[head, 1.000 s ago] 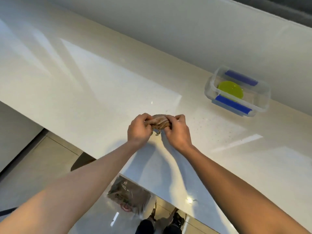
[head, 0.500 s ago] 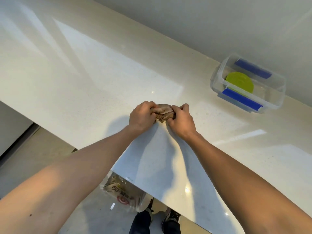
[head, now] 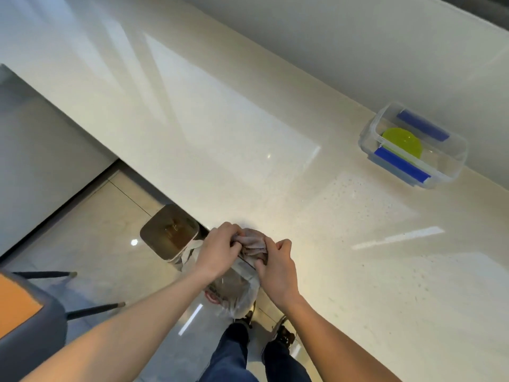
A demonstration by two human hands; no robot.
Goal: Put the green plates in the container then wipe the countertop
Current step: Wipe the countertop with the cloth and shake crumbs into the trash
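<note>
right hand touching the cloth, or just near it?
Touching. The head view shows the right hand's fingers curled onto the crumpled cloth with no gap; the left hand pinches its other side, at the countertop edge.

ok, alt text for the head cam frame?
Both hands, left hand and right hand, grip a bunched brown cloth at the near edge of a pale countertop. At far right on the counter, a clear container with blue clips holds a green plate. A bagged bin and the person's legs show below.
</note>
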